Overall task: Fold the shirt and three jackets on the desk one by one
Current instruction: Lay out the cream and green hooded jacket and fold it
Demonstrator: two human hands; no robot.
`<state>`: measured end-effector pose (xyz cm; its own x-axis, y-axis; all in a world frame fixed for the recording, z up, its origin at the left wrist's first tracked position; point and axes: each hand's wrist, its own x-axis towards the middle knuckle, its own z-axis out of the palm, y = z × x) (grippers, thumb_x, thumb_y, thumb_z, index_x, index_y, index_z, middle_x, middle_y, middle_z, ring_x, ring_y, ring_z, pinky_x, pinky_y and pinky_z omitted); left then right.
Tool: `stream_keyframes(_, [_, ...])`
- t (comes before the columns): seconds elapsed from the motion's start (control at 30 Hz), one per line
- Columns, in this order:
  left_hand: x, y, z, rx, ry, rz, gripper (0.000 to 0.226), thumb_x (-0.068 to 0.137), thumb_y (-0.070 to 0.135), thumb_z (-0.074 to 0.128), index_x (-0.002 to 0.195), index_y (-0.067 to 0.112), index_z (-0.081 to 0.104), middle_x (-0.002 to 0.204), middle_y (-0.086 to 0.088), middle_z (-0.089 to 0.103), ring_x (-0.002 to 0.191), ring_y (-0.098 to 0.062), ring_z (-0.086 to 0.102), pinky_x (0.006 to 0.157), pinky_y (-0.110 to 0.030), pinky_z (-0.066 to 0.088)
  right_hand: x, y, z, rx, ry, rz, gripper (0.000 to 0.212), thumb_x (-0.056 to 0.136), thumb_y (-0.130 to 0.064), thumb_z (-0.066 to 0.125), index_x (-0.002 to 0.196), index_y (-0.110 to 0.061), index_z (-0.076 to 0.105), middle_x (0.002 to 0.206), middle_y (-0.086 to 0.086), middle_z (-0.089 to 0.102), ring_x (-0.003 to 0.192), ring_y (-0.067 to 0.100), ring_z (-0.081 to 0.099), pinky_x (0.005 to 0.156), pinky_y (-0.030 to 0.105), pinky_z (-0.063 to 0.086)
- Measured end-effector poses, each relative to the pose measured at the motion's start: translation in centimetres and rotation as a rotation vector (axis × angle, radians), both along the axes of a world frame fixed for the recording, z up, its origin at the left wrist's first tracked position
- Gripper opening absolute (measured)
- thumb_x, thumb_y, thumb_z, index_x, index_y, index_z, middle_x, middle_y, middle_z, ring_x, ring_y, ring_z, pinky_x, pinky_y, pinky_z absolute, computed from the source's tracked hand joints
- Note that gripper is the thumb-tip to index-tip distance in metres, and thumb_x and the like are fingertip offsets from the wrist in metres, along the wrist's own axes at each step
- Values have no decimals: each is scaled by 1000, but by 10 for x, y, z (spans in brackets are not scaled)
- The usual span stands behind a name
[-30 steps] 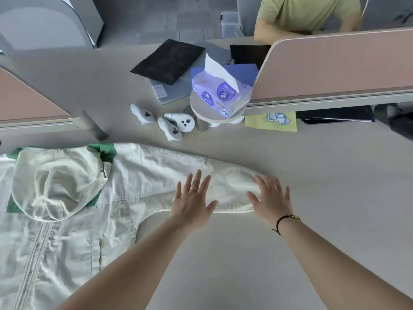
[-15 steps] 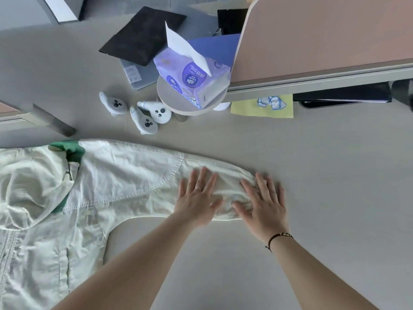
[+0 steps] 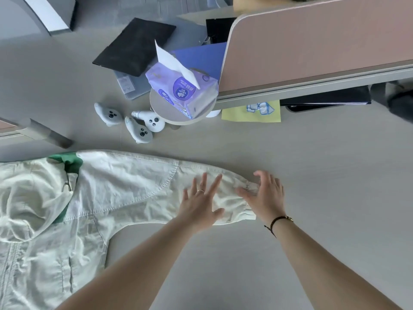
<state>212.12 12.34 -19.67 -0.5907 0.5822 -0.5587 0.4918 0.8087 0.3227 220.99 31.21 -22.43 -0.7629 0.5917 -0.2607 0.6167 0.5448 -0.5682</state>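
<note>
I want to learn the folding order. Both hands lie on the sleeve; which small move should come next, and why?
Probably fold the sleeve inward across the jacket. It lies flat and stretched out, left hand pressing mid-sleeve, right hand at the cuff.

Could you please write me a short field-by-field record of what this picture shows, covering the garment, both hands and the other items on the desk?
garment: white hooded jacket with green trim, spread flat on the desk
sleeve: stretched out to the right, cuff at its end
left hand: left hand flat on the sleeve, fingers spread
right hand: right hand at the cuff, fingers straight
behind jacket: three white controllers, tissue pack
fold stage: not yet folded
</note>
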Motion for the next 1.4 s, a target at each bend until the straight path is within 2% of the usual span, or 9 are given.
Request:
stream_keyframes(0.13, [14, -4, 18, 146, 0, 68, 88, 97, 56, 51, 158, 42, -11, 168, 6, -15, 156, -18, -9, 126, -46, 8, 2, -1, 23, -70, -219, 10, 31, 72, -48, 77, 83, -27, 56, 81, -15, 53, 94, 20, 55, 86, 34, 39])
stream_keyframes(0.3, [21, -8, 41, 158, -53, 138, 91, 92, 66, 51, 159, 41, -5, 169, 10, -8, 147, -21, 35, 112, -42, 39, -4, -17, 57, -529, -33, -174, 40, 72, -21, 86, 96, -9, 57, 85, 3, 65, 70, 18, 65, 59, 24, 49])
stream_keyframes(0.4, [28, -7, 56, 258, -49, 194, 91, 86, 69, 56, 158, 41, 9, 166, 16, 16, 139, -10, 43, 105, -41, 46, -9, -35, 78, -798, 103, -287, 50, 66, -27, 91, 104, -13, 61, 96, 9, 74, 78, 23, 73, 61, 33, 55])
stream_keyframes(0.5, [36, -8, 75, 466, -112, 338, 73, 76, 65, 67, 140, 48, 35, 132, 27, 55, 122, 1, 54, 93, -37, 54, -15, -65, 111, -1004, 210, -290, 34, 87, -30, 78, 110, -9, 63, 86, 8, 74, 77, 29, 75, 63, 35, 57])
stream_keyframes(0.6, [36, -24, 91, 572, -112, 595, 61, 85, 42, 70, 139, 39, 43, 124, 21, 63, 113, -3, 61, 86, -24, 52, -24, -93, 138, -1101, 250, -232, 28, 100, -37, 60, 108, -11, 67, 86, 9, 75, 85, 35, 75, 74, 40, 61])
stream_keyframes(0.77, [18, -87, 105, 539, 3, 884, 31, 92, 8, 50, 116, 22, 65, 92, 6, 70, 90, -24, 67, 75, -36, 55, -35, -141, 132, -735, 254, -20, 19, 102, -30, 53, 107, -21, 69, 105, -6, 76, 109, 17, 68, 96, 35, 52])
stream_keyframes(1.0, [-13, -200, 130, 575, 238, 943, 25, 90, 7, 57, 109, 18, 68, 86, 8, 67, 77, -14, 62, 62, -20, 44, -40, -215, 118, -309, 81, 391, 49, 106, -27, 41, 154, -30, 34, 165, -5, 25, 150, 11, 26, 119, 29, 25])
stream_keyframes(1.13, [-40, -286, 139, 578, 337, 975, 31, 87, 7, 65, 116, 18, 66, 81, 14, 60, 77, -15, 60, 56, -6, 38, -60, -266, 113, -224, 4, 458, 51, 106, -30, 38, 156, -33, 28, 168, -1, 14, 153, 15, 16, 122, 37, 20])
stream_keyframes(1.4, [-126, -483, 121, 523, 395, 996, 44, 87, 11, 68, 130, 19, 61, 88, 0, 65, 76, -18, 61, 56, -23, 38, -120, -413, 94, -88, -138, 531, 54, 107, -37, 28, 159, -38, 14, 169, -6, -5, 156, 18, -4, 124, 50, -1])
